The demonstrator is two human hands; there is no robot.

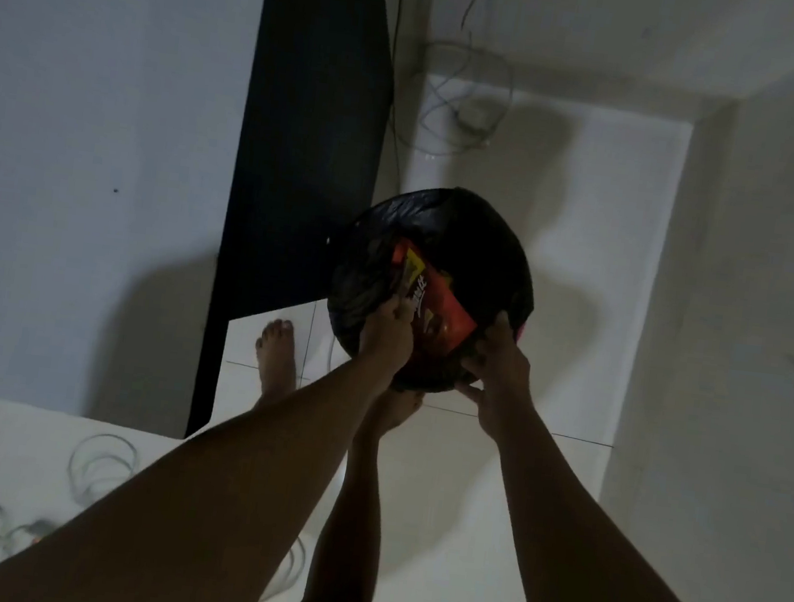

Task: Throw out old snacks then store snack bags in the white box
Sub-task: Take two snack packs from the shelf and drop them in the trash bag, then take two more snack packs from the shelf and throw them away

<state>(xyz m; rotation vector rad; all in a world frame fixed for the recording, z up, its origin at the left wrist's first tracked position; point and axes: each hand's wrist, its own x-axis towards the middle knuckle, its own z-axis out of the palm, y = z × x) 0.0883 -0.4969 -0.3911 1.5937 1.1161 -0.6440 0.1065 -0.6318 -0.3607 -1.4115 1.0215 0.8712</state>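
while the left hand point(389, 332) pinches the orange snack bag point(438, 308) over the black-lined bin point(491, 242), the right hand point(502, 362) clutches the liner; the bag looks light, crinkly, best held by its edge.

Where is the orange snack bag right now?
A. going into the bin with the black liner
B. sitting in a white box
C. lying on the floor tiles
A: the left hand holds the orange snack bag inside the mouth of the black-lined bin, while the right hand grips the liner's edge.
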